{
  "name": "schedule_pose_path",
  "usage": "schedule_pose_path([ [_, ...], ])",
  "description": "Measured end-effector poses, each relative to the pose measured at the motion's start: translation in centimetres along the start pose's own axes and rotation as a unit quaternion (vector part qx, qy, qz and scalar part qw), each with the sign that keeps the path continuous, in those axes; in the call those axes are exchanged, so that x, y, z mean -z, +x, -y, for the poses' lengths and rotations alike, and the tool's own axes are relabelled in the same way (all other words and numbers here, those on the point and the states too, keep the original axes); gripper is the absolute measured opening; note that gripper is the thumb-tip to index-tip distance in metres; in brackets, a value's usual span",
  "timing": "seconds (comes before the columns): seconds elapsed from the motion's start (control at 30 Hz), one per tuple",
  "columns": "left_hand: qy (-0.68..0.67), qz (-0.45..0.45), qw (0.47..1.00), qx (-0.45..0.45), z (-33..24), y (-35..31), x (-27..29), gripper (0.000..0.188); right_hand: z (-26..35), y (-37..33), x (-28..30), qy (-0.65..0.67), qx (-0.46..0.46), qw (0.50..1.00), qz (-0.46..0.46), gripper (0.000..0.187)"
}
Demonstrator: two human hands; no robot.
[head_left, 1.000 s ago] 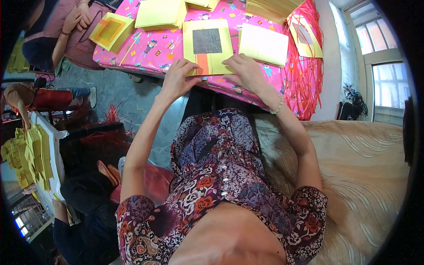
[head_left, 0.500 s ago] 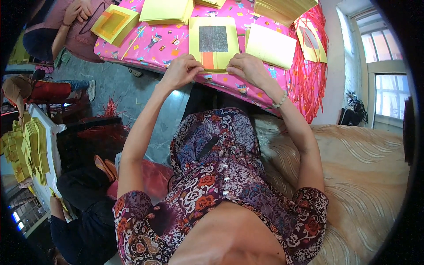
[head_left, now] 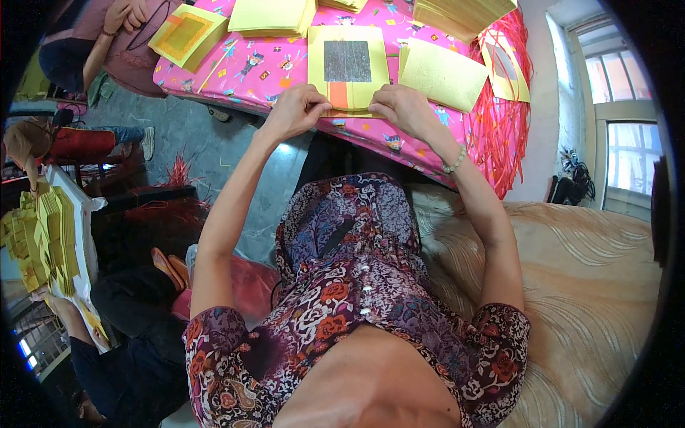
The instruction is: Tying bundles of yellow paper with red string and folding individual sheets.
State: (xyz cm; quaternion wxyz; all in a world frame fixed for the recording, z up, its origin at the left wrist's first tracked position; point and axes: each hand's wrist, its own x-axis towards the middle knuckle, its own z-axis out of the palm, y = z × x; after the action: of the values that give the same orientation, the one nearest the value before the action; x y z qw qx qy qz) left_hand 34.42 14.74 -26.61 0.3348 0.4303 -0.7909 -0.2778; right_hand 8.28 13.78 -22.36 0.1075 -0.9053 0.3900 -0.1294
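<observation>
A yellow paper sheet (head_left: pixel 386 68) with a dark speckled square and an orange strip lies at the near edge of the pink-covered table. My left hand (head_left: pixel 298 112) pinches its near left corner between thumb and fingers. At the near right corner my right hand (head_left: pixel 402 107), with a beaded bracelet on its wrist, grips the same sheet. The near edge of the paper looks curled or folded up between the two hands. Just right of it lies a stack of plain yellow paper (head_left: pixel 442 73).
More yellow paper stacks (head_left: pixel 270 17) stand along the table's far side. Red plastic strands (head_left: pixel 492 135) hang over its right end. A co-worker's hands (head_left: pixel 125 16) rest at the far left. Another table (head_left: pixel 87 242) with yellow paper bundles stands at left; a patterned couch (head_left: pixel 578 264) is at right.
My hands hold nearly the same place on the sheet's near edge. At the lower left, a co-worker's arm has moved up toward the yellow bundles.
</observation>
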Motion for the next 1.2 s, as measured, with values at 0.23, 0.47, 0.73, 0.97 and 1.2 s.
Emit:
schedule_pose_path([
  [0.23,0.028,-0.02,0.993,-0.116,0.8,-0.1,0.8,0.023,0.1,0.0,0.0,-0.077,-0.028,0.996,0.019,0.021],
  [0.47,0.053,-0.04,0.992,-0.108,4.1,2.8,1.5,0.039,-0.5,1.3,2.2,-0.025,0.003,1.0,-0.015,0.021],
  [0.73,0.016,-0.021,0.999,0.031,5.5,6.3,1.8,0.029,-1.8,3.3,4.7,-0.009,0.046,0.994,-0.099,0.029],
  [0.97,0.049,-0.09,0.992,0.067,5.7,8.2,1.3,0.039,-6.1,7.4,3.3,0.147,-0.177,0.969,-0.095,0.035],
  [1.2,0.097,-0.159,0.976,0.111,4.5,8.7,-0.4,0.05,-9.3,10.0,1.4,0.119,-0.261,0.955,-0.08,0.037],
])
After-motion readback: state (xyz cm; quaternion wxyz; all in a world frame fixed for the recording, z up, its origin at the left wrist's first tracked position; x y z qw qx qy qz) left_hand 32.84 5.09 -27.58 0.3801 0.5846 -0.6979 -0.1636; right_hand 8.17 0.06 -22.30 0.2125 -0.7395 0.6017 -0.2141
